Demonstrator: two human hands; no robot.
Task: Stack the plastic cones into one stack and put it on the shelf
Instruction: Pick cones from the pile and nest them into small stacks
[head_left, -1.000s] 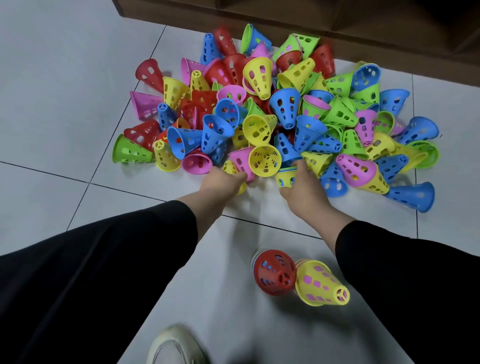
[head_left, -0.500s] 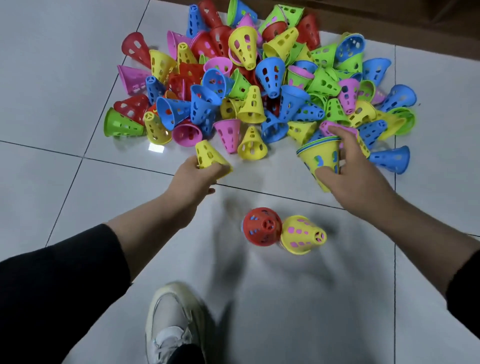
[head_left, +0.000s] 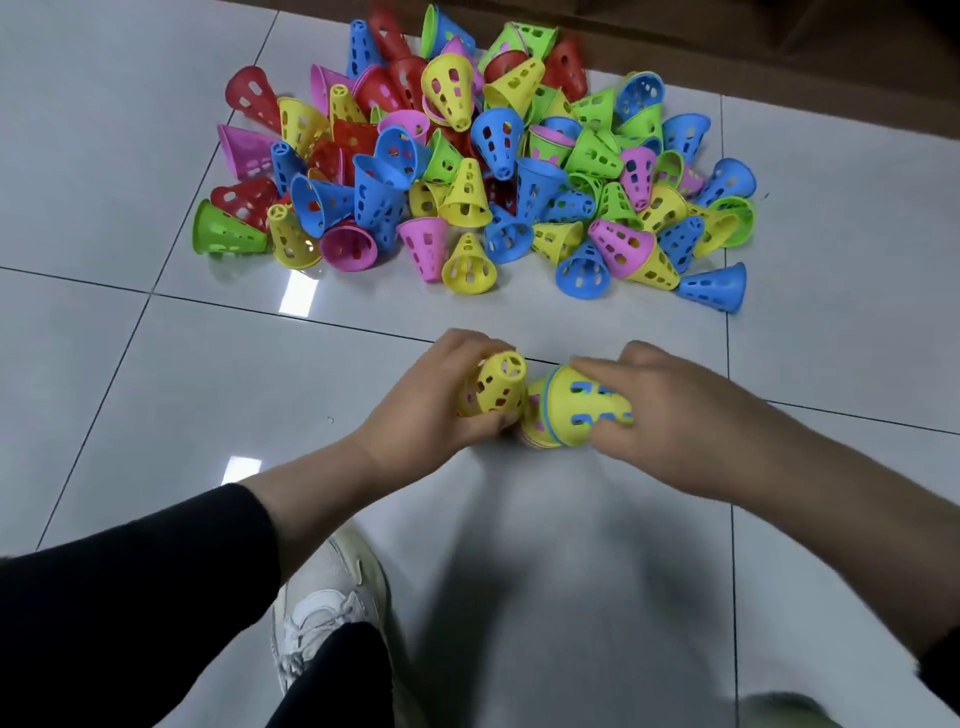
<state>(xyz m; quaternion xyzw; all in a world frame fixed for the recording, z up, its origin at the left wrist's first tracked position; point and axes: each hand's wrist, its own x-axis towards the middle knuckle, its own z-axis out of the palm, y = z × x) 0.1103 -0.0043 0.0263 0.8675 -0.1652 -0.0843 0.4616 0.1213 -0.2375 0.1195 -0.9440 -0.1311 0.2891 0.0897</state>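
Left hand (head_left: 426, 410) holds a single yellow cone (head_left: 493, 384), fingers wrapped round its lower wall, narrow tip pointing up and away; right hand (head_left: 654, 410) closed over a short nested stack (head_left: 576, 408), outer cone yellow with blue showing through the holes, lying tilted, wide rim toward the left hand; the two loads are touching or just about, both low over the tiled floor (head_left: 156, 395); can't tell whether the stack rests on a tile; big loose pile of cones (head_left: 483, 171) further out, red, blue, green, pink, yellow, most on their sides, some already nested in pairs; dark wooden edge (head_left: 779, 36) behind the pile, possibly the shelf base, not sure; white shoe (head_left: 327, 608) near bottom; likely step: nesting the single cone with the stack; cones look thin, light, perforated plastic, fairly stiff but probably flex at the rim if squeezed; smooth so may slip; best held round the wall near the wide rim, fingertips can catch the holes; a tall stack will likely wobble, support its base.
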